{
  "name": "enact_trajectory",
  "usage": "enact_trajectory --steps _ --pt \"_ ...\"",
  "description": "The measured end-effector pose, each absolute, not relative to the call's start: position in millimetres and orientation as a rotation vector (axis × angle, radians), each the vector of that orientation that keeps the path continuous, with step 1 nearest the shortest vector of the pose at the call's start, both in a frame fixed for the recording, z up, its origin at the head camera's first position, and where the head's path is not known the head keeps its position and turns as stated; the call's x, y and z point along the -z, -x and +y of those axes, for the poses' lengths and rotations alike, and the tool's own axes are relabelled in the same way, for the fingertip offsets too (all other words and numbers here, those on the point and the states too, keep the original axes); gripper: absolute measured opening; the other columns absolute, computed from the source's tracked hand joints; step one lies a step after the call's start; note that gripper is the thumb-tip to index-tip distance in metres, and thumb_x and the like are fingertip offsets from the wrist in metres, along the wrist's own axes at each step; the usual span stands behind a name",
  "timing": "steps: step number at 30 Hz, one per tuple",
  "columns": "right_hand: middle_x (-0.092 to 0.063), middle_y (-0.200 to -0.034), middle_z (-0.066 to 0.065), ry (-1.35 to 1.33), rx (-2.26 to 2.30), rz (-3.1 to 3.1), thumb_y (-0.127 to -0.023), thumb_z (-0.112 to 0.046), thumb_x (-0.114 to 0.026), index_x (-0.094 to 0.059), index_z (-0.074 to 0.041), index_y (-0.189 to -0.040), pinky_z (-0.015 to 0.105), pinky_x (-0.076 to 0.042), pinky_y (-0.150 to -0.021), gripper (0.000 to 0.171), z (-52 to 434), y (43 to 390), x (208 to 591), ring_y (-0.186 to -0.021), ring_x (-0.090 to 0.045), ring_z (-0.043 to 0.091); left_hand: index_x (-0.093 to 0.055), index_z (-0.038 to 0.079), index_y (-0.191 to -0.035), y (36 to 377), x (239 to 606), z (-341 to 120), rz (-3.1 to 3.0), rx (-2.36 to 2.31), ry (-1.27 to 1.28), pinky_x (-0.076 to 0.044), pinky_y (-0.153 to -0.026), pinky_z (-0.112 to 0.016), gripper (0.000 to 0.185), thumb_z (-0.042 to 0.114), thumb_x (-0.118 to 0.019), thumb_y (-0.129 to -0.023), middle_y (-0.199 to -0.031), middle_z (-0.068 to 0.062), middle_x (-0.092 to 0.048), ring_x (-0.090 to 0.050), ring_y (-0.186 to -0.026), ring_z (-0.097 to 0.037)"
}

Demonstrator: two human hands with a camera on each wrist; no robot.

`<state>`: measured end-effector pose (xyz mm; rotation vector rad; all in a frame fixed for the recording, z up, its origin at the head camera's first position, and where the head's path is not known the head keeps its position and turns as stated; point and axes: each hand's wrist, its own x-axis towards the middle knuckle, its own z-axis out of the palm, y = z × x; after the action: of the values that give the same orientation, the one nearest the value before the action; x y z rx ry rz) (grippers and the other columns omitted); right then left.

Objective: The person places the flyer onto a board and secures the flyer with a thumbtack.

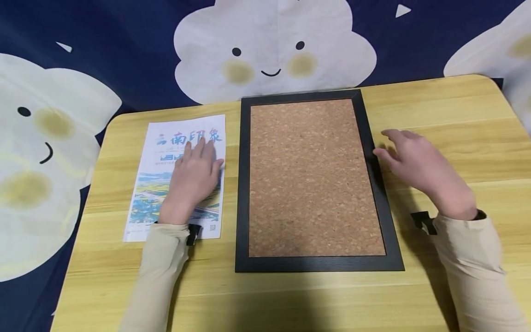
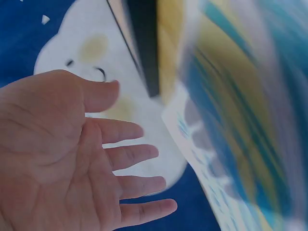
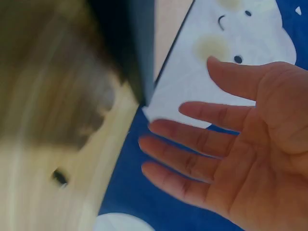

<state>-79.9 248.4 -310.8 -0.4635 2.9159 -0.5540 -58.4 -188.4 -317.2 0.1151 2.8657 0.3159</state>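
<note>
A cork board [image 1: 311, 184] with a black frame [image 1: 319, 264] lies flat on the table. Left of it is a printed paper poster [image 1: 145, 193] with Chinese characters on top and a colourful landscape below. Over the poster my left hand [image 1: 192, 177] is spread, fingers extended; the left wrist view shows its palm [image 2: 53, 154] and a gap between fingers and sheet. My right hand [image 1: 421, 163] hovers beside the frame's right edge, its thumb tip overlapping that edge in the head view. Nothing lies in the right palm [image 3: 269, 159], and its fingers are apart and nearly straight.
The wooden table [image 1: 469, 115] has rounded far corners. Behind it hangs a dark blue cloth [image 1: 141, 41] with smiling white clouds [image 1: 274, 27]. In the right wrist view a small dark object [image 3: 60, 177] shows on the tabletop.
</note>
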Motion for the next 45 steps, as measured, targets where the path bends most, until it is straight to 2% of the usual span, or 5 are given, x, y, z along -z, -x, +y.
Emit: enact_trajectory --steps 15,23,31,40,45 --pt "-0.074 -0.096 0.019 0.525 0.518 2.876 -0.090 0.007 -0.070 -0.072 0.007 -0.105 0.044 -0.052 -0.072 0.015 329 65 331 -0.086 -0.070 0.037 -0.010 -0.005 -0.163 43 314 -278 2.662 -0.327 0.125 -0.021 -0.107 -0.080 0.083 0.033 -0.056 -0.106 -0.163 -0.041 -0.001 -0.003 -0.146 -0.066" --pt "-0.072 -0.086 0.009 0.589 0.495 2.889 -0.088 0.004 -0.077 -0.072 0.002 -0.102 0.049 -0.051 -0.070 0.014 324 70 336 -0.078 -0.068 0.030 0.002 -0.003 -0.163 33 314 -300 2.572 -0.364 0.289 -0.040 -0.093 -0.073 0.105 0.050 -0.063 -0.100 -0.152 -0.048 -0.014 -0.040 -0.121 -0.064" --pt "-0.071 -0.083 0.008 0.573 0.455 2.838 -0.089 0.005 -0.074 -0.071 -0.001 -0.089 0.051 -0.050 -0.072 0.007 316 76 338 -0.078 -0.066 0.029 0.007 0.000 -0.163 31 317 -299 2.592 -0.377 0.370 -0.045 -0.082 -0.070 0.114 0.054 -0.068 -0.096 -0.145 -0.054 -0.017 -0.038 -0.116 -0.064" --pt "-0.071 -0.083 0.008 0.506 0.442 2.799 -0.093 0.001 -0.070 -0.070 0.000 -0.088 0.050 -0.051 -0.075 0.005 310 80 337 -0.080 -0.066 0.030 0.002 -0.002 -0.163 31 318 -292 2.746 -0.350 0.433 -0.042 -0.078 -0.068 0.108 0.034 -0.074 -0.095 -0.130 -0.051 -0.030 -0.041 -0.099 -0.057" --pt "-0.072 -0.090 0.019 0.460 0.442 2.771 -0.091 0.005 -0.063 -0.068 0.006 -0.096 0.056 -0.050 -0.081 0.008 308 84 335 -0.090 -0.067 0.042 -0.013 -0.009 -0.160 30 317 -286 2.916 -0.349 0.427 -0.046 -0.070 -0.066 0.079 0.003 -0.058 -0.096 -0.122 -0.049 -0.045 -0.053 -0.093 -0.061"
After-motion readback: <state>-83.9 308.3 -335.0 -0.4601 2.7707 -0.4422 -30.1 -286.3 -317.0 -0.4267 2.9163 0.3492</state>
